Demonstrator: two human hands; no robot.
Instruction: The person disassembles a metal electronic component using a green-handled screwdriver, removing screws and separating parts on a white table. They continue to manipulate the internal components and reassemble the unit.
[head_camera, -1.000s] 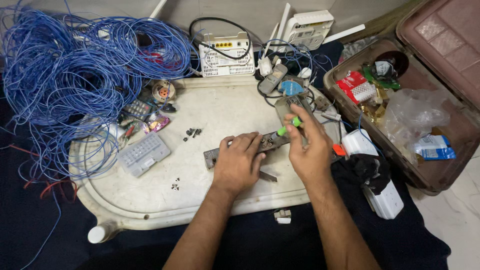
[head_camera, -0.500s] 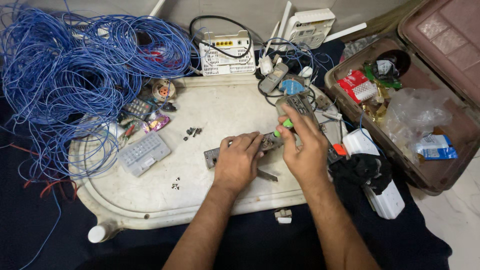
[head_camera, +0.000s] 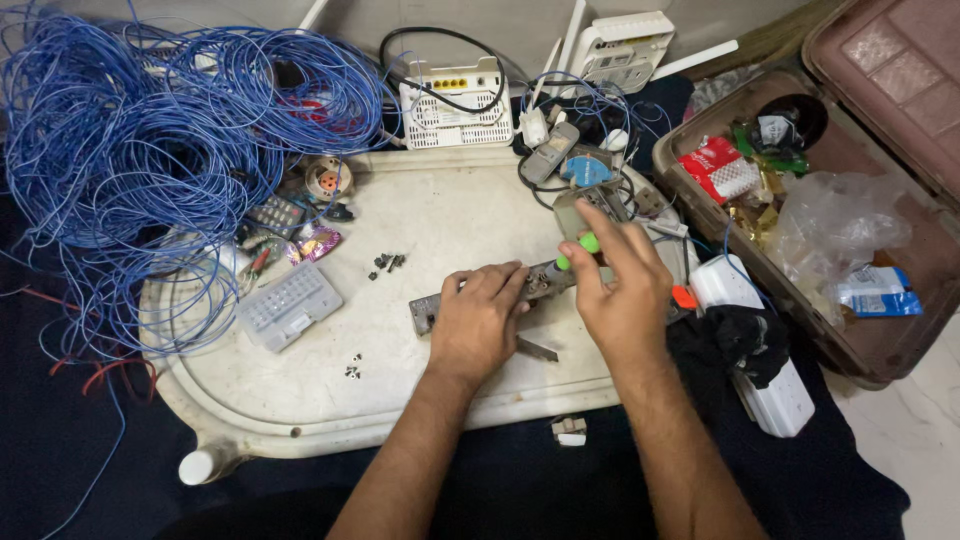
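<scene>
My left hand (head_camera: 480, 320) presses down on a long grey device (head_camera: 425, 310) that lies on a white tray (head_camera: 300, 400). Only the device's left end and a strip under my fingers show. My right hand (head_camera: 620, 290) grips a screwdriver with a green handle (head_camera: 585, 244), its tip hidden at the device's right end. A few small dark screws (head_camera: 388, 263) lie loose to the upper left of my left hand. More tiny screws (head_camera: 352, 371) sit lower left.
A big tangle of blue wire (head_camera: 130, 150) fills the left. A small grey keypad part (head_camera: 288, 304) lies on the tray. Two white routers (head_camera: 455, 100) (head_camera: 625, 45) stand at the back. An open brown case (head_camera: 830, 200) of oddments sits at right, a white power strip (head_camera: 765, 385) beside it.
My right hand has shifted slightly with the green screwdriver, staying at the device's right end. My left hand has stayed in place on the device.
</scene>
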